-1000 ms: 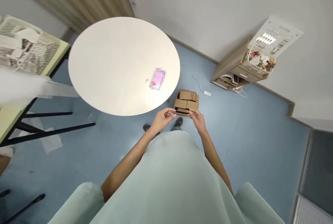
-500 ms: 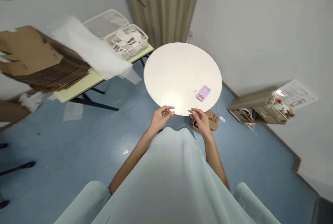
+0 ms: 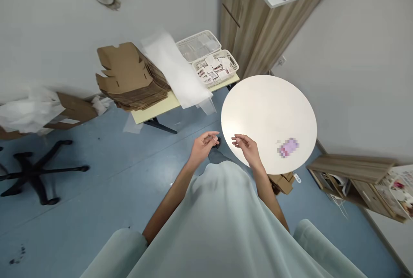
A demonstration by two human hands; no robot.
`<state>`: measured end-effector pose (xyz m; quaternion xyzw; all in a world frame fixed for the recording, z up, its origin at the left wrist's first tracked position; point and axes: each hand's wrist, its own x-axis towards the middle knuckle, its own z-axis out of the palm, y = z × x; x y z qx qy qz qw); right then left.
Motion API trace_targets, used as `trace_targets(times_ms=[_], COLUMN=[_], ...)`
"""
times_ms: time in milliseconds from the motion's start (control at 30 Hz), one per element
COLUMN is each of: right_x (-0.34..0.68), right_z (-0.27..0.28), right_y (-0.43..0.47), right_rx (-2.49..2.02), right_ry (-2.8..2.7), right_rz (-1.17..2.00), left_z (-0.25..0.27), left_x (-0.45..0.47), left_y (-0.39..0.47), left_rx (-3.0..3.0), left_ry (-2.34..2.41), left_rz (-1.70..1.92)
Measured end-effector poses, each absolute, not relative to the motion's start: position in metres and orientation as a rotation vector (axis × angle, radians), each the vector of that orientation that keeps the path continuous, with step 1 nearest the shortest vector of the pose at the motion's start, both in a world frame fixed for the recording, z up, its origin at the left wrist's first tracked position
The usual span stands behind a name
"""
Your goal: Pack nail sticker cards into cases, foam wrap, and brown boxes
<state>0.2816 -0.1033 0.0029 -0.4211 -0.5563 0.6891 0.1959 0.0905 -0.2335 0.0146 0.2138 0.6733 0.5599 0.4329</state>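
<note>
Far left of the round white table [image 3: 271, 110], a black castered chair base [image 3: 34, 172] stands on the blue floor, with a cardboard box [image 3: 75, 108] and crumpled white wrapping [image 3: 35, 110] behind it. Nearer, a pale yellow side table [image 3: 155, 110] carries stacked flattened cartons [image 3: 129, 80], a white foam sheet [image 3: 180, 75] and two white plastic baskets [image 3: 215, 82]; its right end comes just beside the round table. A wood-grain cabinet [image 3: 248, 32] rises behind the round table, and a low wooden shelf unit [image 3: 355, 183] stands to its right.

The chair base is cut off at the left edge, and the foam sheet's upper end is blurred. A purple-pink item [image 3: 289, 146], on the near right part of the round tabletop, is pixelated beyond naming. A small carton [image 3: 283, 182] is partly hidden beneath that tabletop.

The left hand [image 3: 204, 148] hangs just left of the round table, fingers bent, thumb and forefinger slightly apart. The right hand [image 3: 248, 149] overlaps the table's near left edge, similarly curled, its fingertips apart; contact cannot be told. Neither visibly holds anything.
</note>
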Motion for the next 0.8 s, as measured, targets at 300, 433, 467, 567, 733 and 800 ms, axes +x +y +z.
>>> trace_targets(times_ms=[300, 433, 467, 567, 733, 800], right_x=[0.159, 0.135, 0.130, 0.120, 0.103, 0.094], right_z=[-0.013, -0.013, -0.011, -0.004, 0.013, 0.018], right_y=[-0.039, -0.025, -0.023, -0.020, -0.022, -0.026], right_rx=[-1.142, -1.182, -1.195, -1.255, -1.390, -1.447], right_ry=[-1.501, -1.486, -1.482, -1.477, -1.398, -1.335], right_rz=[1.996, 1.976, 1.966, 1.901, 1.739, 1.674], left_z=[0.021, 0.011, 0.008, -0.003, -0.034, -0.048], left_x=[-0.039, -0.079, -0.088, -0.117, -0.172, -0.194], left_y=[-0.166, -0.138, -0.131, -0.110, -0.061, -0.036], left_rx=[0.571, 0.584, 0.587, 0.592, 0.644, 0.678], left_ry=[1.810, 1.788, 1.775, 1.726, 1.691, 1.695], left_rz=[1.372, 1.341, 1.329, 1.282, 1.168, 1.121])
